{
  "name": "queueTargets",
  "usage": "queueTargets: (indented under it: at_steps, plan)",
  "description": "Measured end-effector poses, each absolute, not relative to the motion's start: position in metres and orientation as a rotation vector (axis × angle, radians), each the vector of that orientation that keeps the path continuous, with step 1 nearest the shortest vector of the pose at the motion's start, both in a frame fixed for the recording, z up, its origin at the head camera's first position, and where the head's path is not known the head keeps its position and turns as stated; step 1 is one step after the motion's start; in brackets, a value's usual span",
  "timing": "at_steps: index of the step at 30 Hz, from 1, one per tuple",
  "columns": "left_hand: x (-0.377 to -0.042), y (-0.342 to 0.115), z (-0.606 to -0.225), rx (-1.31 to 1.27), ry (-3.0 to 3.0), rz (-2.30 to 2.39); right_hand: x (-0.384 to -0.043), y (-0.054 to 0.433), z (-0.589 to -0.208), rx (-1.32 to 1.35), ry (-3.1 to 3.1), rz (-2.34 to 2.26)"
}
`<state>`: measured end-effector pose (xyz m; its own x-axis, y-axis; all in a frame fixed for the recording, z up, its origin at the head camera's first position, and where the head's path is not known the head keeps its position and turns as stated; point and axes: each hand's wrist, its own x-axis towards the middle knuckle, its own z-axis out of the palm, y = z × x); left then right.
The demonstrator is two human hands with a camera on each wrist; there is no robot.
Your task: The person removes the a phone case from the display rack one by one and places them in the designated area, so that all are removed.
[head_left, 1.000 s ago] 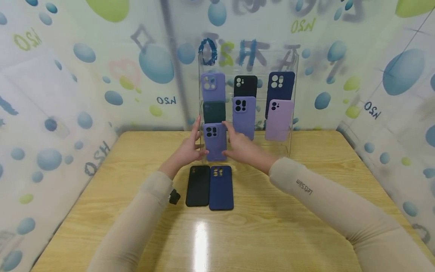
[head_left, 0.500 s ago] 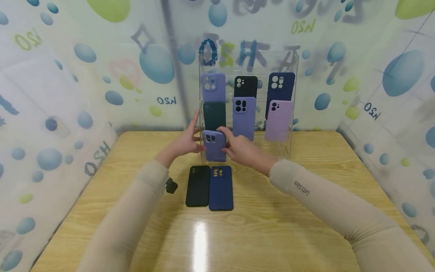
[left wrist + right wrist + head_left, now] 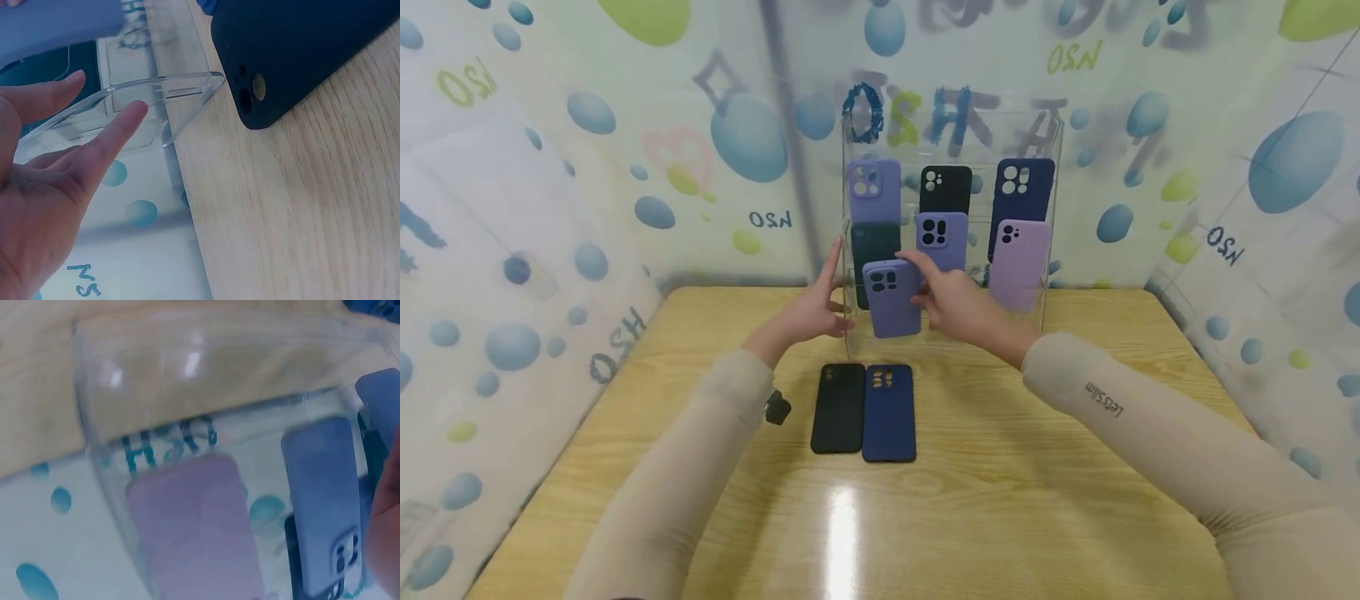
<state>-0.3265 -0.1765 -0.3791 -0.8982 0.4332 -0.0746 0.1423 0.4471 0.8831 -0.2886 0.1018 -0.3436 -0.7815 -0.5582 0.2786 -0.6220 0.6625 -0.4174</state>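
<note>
the right hand (image 3: 958, 304) grips a purple phone case (image 3: 895, 312) by its top corner and side; the case hangs slightly tilted just left of that hand, before a dark green case (image 3: 874, 242). the left hand (image 3: 808, 315), fingers stretched out, is at the clear rack's (image 3: 194, 94) left edge. nearer the person than both hands lie a black case (image 3: 838, 408) and a navy case (image 3: 889, 417).

Sleeves long, cream, close-fitting. Left sleeve (image 3: 658, 475), nearer the desk's (image 3: 1000, 500) left edge, plain; small black angular block (image 3: 777, 407) by its cuff (image 3: 747, 379). Right sleeve (image 3: 1157, 433) has dark "LetsSlim" lettering (image 3: 1105, 399), creases near elbow. Left hand (image 3: 808, 315), right hand (image 3: 962, 307) bare.
</note>
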Motion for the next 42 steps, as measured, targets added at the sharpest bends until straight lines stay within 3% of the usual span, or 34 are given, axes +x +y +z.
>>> queueTargets:
  at_steps: [13,42]
  plan:
    - [-0.329,-0.172,-0.384,0.534,2.530,1.348,-0.276,0.141,-0.309,0.867,-2.814,0.776]
    - [-0.327,-0.172,-0.401,0.557,2.539,1.357,-0.248,0.160,-0.329,0.890,-2.972,0.892]
